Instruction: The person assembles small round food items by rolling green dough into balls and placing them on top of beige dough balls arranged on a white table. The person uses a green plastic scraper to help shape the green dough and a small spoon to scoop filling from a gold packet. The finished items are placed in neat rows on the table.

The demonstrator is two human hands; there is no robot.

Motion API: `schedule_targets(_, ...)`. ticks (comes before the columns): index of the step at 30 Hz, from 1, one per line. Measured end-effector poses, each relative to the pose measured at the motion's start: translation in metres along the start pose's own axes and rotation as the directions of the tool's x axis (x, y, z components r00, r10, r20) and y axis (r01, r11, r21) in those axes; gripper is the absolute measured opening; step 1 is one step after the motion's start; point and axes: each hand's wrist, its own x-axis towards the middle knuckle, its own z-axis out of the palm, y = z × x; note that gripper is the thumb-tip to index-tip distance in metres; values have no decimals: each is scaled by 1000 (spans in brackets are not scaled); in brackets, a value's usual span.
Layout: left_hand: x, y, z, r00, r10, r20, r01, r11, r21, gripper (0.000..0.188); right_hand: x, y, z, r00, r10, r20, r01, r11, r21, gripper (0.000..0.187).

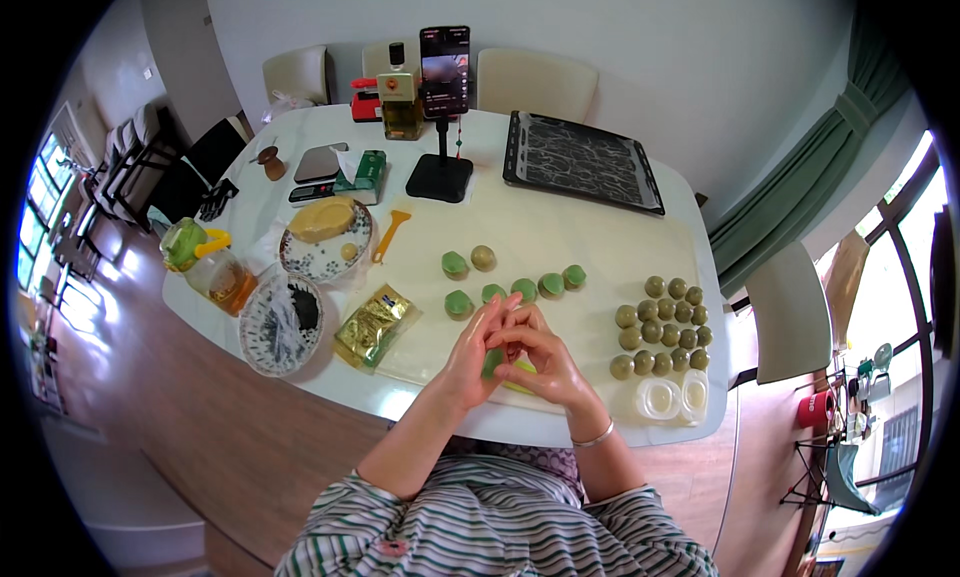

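Observation:
My left hand (466, 365) and my right hand (562, 375) meet above the near edge of the mat. A piece of green dough (491, 363) shows between them, lying against my left palm. My right fingers are bent over toward the left fingers and hide part of the dough. Just beyond my hands sit several green dough lumps (525, 291) and one olive-brown ball (483, 258). Under my right hand a yellow-green flat thing (520, 377) partly shows. On the right stand rows of olive-brown balls (652, 332).
Two clear plastic lids or tubs (658, 399) lie near right. To the left are a gold packet (374, 327), a patterned bowl (262, 349), a plate of yellow dough (288, 257), an orange spatula (392, 235) and a jug (213, 267). Behind stand a phone holder (440, 179) and black baking tray (585, 162).

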Motion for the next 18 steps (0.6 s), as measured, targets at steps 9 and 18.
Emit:
schedule_targets(9,0,-2,8,999,-37,1,37,999,5,65,-7,4,-7,1000,-4,-14,4,999,49,36)
schedule_targets(18,-1,-5,7,997,-59,45,60,998,-22,66,-10,3,-9,1000,-7,-18,7,1000,0,31)
